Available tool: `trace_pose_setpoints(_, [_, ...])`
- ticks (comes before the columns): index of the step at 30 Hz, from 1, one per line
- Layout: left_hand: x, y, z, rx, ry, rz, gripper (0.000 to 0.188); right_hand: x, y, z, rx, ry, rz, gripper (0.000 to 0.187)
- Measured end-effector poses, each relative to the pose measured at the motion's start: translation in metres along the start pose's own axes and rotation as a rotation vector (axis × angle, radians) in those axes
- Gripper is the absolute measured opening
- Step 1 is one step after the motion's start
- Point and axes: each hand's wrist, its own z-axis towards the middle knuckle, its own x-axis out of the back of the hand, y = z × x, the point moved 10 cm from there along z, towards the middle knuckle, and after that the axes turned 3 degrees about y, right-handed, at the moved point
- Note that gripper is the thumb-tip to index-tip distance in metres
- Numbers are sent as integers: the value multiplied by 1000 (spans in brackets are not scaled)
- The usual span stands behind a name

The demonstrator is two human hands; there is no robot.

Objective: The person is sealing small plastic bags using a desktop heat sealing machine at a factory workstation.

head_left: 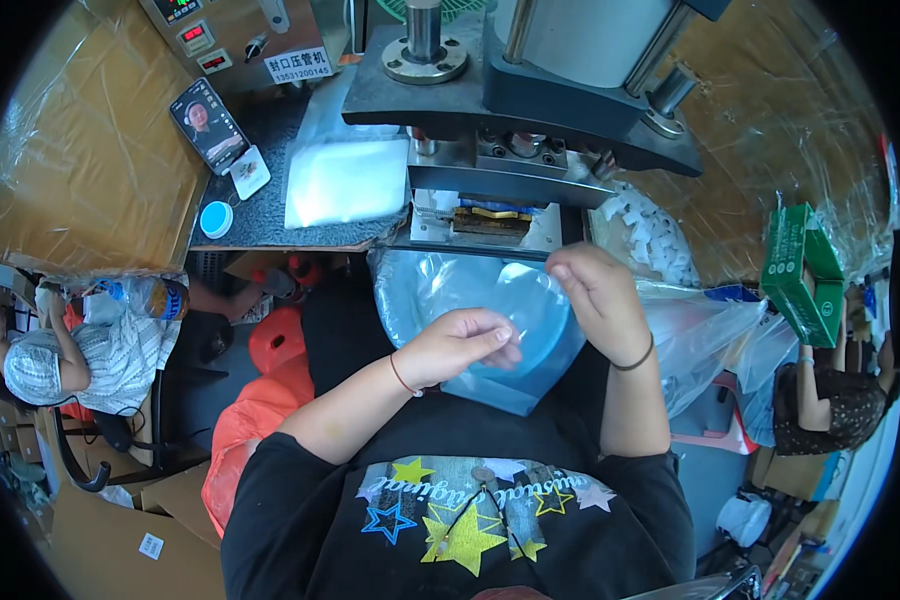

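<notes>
My left hand (467, 346) hangs over a translucent blue plastic tub (505, 392) at my lap. Its fingers curl in under the thumb, their tips slightly smeared; whatever they may hold does not show. Higher and to the right, my right hand (605, 300) is closed, with thumb and index finger together near the front corner of the press; anything in the pinch is hidden. The two hands are apart. In front of them stands a heavy metal press (590, 115), with a small brass-coloured die (493, 222) on its bed.
Clear plastic bags (345, 185) lie left of the press, near a propped phone (208, 125) and a round blue-lidded container (216, 219). White plastic pieces (650, 235) are heaped at its right. A green box (802, 275) is farther right. Other people sit at both sides.
</notes>
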Motion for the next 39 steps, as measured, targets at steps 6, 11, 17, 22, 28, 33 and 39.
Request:
trace_pose_setpoints(6, [-4, -17, -1, 201, 0, -147, 24, 30, 38, -2, -81, 29, -490, 32])
trace_pose_setpoints(11, [37, -7, 13, 128, 119, -154, 24, 51, 120, -27, -307, -33, -689, 26])
trace_pose_setpoints(17, [65, 9, 30, 101, 183, -336, 25, 45, 131, -28, -305, -46, -510, 24])
trace_pose_setpoints(22, [64, 7, 27, 100, 186, -343, 31, 52, 137, -30, -335, 21, -352, 20])
trace_pose_setpoints(28, [136, 126, -42, -592, 1016, 1082, 60, 73, 140, -45, -187, 200, -337, 27])
trace_pose_setpoints(33, [148, 104, -45, -296, 818, 1906, 73, 79, 127, -52, -222, 299, -393, 23])
trace_pose_setpoints(39, [120, 114, -82, -609, 959, 1354, 20, 36, 78, -46, -189, 375, -206, 18])
